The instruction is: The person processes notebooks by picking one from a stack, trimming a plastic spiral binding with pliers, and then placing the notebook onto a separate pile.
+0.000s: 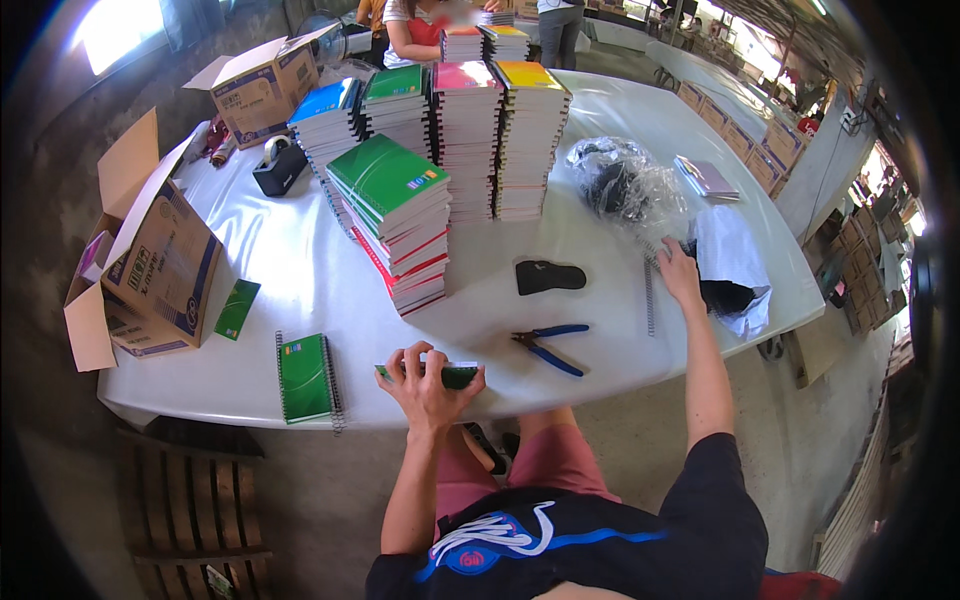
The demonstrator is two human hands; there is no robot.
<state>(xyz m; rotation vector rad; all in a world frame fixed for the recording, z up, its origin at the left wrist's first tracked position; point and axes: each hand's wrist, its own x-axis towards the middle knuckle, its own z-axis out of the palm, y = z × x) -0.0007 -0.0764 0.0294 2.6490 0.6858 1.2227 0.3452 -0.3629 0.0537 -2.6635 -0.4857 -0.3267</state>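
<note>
My left hand is at the table's near edge, fingers curled over a green-covered notebook that stands on its edge. Farther right, my right hand reaches out beside a clear plastic bag, its fingers closed at the upper end of a dark spiral binding coil. Between the hands lie blue-handled pliers, their handles spread apart, and a black cloth-like piece. Left of my left hand rests a spiral-bound green notebook, its coil sticking out past the lower end.
Tall notebook stacks stand mid-table, with a green-topped stack in front. Open cartons and a tape dispenser are on the left. A white sack with black contents lies right. A person is across the table.
</note>
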